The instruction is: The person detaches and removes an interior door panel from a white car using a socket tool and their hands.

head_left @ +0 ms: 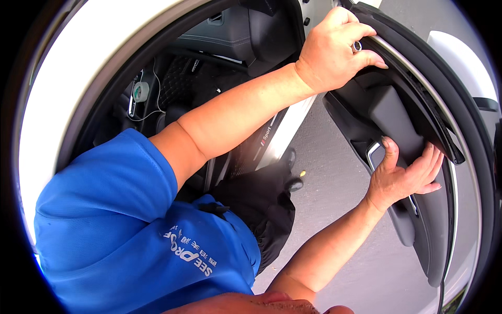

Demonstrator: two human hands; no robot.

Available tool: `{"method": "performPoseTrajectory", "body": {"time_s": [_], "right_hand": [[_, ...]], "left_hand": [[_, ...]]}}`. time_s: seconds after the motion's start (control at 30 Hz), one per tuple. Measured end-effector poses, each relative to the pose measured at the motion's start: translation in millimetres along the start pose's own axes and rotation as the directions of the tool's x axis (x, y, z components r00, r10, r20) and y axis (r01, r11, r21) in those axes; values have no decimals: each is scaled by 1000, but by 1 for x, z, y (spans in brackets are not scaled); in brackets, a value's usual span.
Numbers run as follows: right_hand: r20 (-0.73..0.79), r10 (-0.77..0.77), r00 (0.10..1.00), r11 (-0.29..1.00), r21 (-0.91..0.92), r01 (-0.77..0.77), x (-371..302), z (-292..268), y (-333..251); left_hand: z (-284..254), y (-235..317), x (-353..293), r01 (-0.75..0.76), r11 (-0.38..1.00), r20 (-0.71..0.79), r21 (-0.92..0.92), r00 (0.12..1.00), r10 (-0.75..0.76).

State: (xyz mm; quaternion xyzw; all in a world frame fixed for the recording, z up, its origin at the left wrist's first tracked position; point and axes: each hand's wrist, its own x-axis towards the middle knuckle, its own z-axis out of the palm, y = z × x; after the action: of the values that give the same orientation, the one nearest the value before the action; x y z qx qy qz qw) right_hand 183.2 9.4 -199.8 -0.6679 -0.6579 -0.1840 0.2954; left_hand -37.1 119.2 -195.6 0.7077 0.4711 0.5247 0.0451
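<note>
A long black trim strip curves along the top of the car door, and its blunt lower end stands out over the door panel. At the strip's upper end my left hand, with a ring on it, is bent round the edge, thumb on the near side; its fingertips are partly hidden. My right hand lies palm down on the dark grey panel beside the silver door handle. Its thumb is stretched apart from the fingers, which reach to just below the strip's lower end.
The white side mirror is beyond the door. To the left are the white car body, a dark seat, a pale green roll and a white cable. Grey ground lies between sill and door.
</note>
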Motion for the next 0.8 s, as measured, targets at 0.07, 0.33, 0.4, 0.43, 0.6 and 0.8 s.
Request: {"method": "performPoseTrajectory", "body": {"time_s": [0.07,0.33,0.4,0.43,0.6,0.8], "right_hand": [[7,16,1000,1000,21,-16,-1,2,2],[-52,262,964,965,10,-262,-17,14,-25],[-172,282,944,959,19,-283,-28,26,-27],[-183,300,936,954,37,-298,-34,33,-26],[-165,262,951,962,124,-244,-29,38,-23],[-289,278,916,957,162,-239,-16,54,-28]], "left_hand": [[-10,9,12,163,982,186,-100,972,-142],[-18,0,36,57,994,284,95,955,-82],[-12,-2,36,140,989,453,51,879,-148],[-15,-3,40,161,986,498,48,852,-164],[-14,-8,55,90,995,528,38,844,-97],[-15,-2,48,171,981,484,95,853,-195]]}}
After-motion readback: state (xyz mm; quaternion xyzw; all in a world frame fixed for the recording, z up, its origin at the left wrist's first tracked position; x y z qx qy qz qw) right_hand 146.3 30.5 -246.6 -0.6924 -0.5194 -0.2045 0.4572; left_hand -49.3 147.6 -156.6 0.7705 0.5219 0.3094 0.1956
